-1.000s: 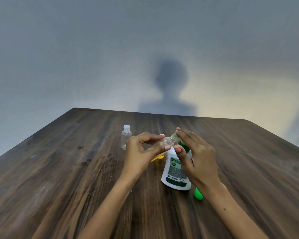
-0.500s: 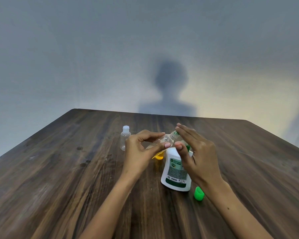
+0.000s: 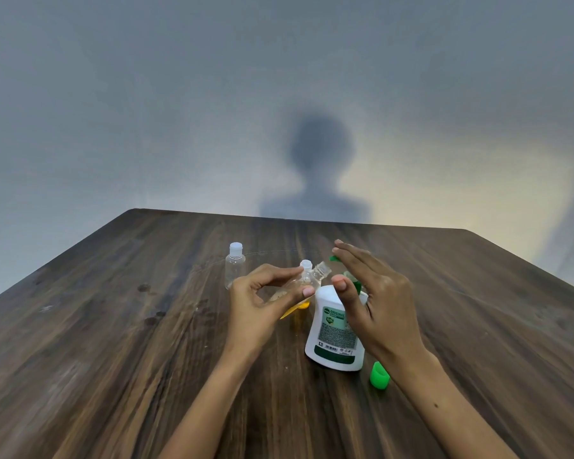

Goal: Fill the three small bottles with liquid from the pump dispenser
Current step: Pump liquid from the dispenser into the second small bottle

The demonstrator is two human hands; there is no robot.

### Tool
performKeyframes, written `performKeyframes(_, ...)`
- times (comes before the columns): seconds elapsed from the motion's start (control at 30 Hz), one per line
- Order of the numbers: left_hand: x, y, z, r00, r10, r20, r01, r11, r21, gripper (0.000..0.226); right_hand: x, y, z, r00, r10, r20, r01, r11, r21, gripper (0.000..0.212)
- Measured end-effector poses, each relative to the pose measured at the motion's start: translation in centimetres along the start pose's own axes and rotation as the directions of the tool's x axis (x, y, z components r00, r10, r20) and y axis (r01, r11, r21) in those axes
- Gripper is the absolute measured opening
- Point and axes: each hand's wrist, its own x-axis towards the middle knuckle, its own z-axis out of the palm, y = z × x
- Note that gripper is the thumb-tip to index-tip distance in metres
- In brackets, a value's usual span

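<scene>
Small clear plastic bottle [image 3: 307,279], uncapped, pinched in left hand [image 3: 262,306], long axis tilted, mouth up-right toward green nozzle of white pump dispenser [image 3: 335,329]. Right hand [image 3: 375,299] flat above pump, fingers straight, holding nothing. Loose green cap [image 3: 379,375] on wooden table [image 3: 113,326].

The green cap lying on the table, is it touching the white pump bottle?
Apart. The head view shows the green cap lying right of the white pump bottle, with a strip of bare wooden table between them.
</scene>
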Motion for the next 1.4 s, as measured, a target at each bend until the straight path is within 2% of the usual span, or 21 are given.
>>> performKeyframes(1.07,-0.22,0.50,0.10,1.000,0.003,0.000,-0.003,0.999,-0.035,0.035,-0.37,0.38,0.04,0.995,-0.062,-0.078,0.059,0.997,-0.039,0.073)
performKeyframes(1.4,-0.11,0.40,0.11,1.000,0.005,0.000,-0.005,0.999,-0.035,0.035,-0.41,0.26,0.15,0.997,-0.057,-0.057,0.054,0.997,-0.048,0.072)
